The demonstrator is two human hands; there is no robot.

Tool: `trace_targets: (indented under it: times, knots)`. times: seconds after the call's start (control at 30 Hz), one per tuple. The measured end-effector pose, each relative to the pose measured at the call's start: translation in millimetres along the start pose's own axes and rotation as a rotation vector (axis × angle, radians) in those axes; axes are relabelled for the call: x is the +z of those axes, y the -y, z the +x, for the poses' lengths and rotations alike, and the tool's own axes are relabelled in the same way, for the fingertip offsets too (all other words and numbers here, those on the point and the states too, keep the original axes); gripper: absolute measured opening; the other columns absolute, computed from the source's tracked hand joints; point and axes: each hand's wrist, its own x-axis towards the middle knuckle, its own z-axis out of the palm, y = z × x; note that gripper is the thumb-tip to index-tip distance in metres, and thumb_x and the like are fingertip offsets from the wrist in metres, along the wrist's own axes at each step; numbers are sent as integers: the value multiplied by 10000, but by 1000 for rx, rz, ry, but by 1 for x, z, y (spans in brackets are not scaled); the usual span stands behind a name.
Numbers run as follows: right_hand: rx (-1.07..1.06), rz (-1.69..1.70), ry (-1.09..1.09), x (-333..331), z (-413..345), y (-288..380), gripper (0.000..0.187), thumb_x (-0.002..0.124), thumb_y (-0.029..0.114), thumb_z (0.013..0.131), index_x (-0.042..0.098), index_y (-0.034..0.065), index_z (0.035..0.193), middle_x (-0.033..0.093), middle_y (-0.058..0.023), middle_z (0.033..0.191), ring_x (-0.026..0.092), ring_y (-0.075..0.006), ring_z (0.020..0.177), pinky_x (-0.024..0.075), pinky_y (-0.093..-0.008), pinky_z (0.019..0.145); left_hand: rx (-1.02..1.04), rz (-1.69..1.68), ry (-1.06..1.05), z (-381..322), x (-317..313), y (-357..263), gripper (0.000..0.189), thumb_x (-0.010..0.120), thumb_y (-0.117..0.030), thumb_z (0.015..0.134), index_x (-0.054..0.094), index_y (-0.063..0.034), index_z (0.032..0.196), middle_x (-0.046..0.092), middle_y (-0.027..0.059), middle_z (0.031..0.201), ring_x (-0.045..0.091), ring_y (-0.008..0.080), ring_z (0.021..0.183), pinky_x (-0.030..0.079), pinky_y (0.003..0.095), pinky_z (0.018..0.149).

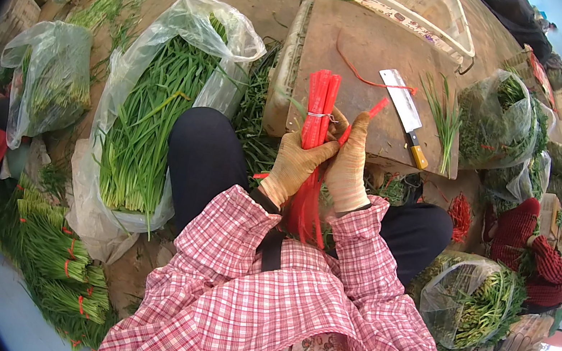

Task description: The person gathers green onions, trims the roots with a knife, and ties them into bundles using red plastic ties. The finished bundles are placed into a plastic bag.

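A bundle of flat red plastic ties (319, 99), bound near its upper end by a thin pale wire, stands upright in my gloved left hand (296, 164). Its loose ends hang down toward my lap. My gloved right hand (349, 172) pinches a red strip (377, 109) that sticks out above its thumb, close beside the bundle. Beyond my hands, a cleaver (403, 106) with a black and yellow handle lies on a wooden board (334, 36). A thin red strand (354, 69) runs to the blade, and a few green stalks (444, 123) lie to its right.
An open plastic bag of green leafy stalks (150, 118) stands at my left. Tied green bundles (72, 259) are stacked lower left. A white plastic crate (394, 2) is behind the board. More filled bags (499, 121) and a seated person (531, 251) are at right.
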Motion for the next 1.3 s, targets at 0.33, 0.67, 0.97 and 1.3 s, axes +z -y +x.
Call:
trace_targets:
  times: [0.33,0.67,0.97,1.3]
  knots:
    - [-29,-176,-8,-11,6,4,453,540,352,1057,642,-31,1278,707,-100,1098,661,-160,945,538,-319,864,43,-24,42,-4,-1,6,222,722,-133,959,691,-22,1148,702,25,1019,647,99,868,530,250,764]
    - [-132,-308,-216,-14,17,-9,357,525,288,1066,674,-18,1176,709,-89,1045,650,-139,829,541,-291,780,97,84,-78,-11,3,2,200,739,-139,947,696,-36,1113,694,-3,985,636,86,861,522,257,763]
    - [82,-787,154,-39,-10,11,538,547,530,1029,690,25,1143,692,-27,966,582,-82,767,514,-262,699,56,-124,-113,1,-9,2,163,724,-147,949,692,-32,1060,693,31,880,656,131,707,554,278,632]
    - [437,-1113,266,-52,-25,43,664,483,646,1010,734,36,1087,681,14,802,552,-88,720,471,-289,661,-55,72,30,-4,-10,-9,142,747,-150,930,722,-19,978,686,1,776,628,94,648,511,263,590]
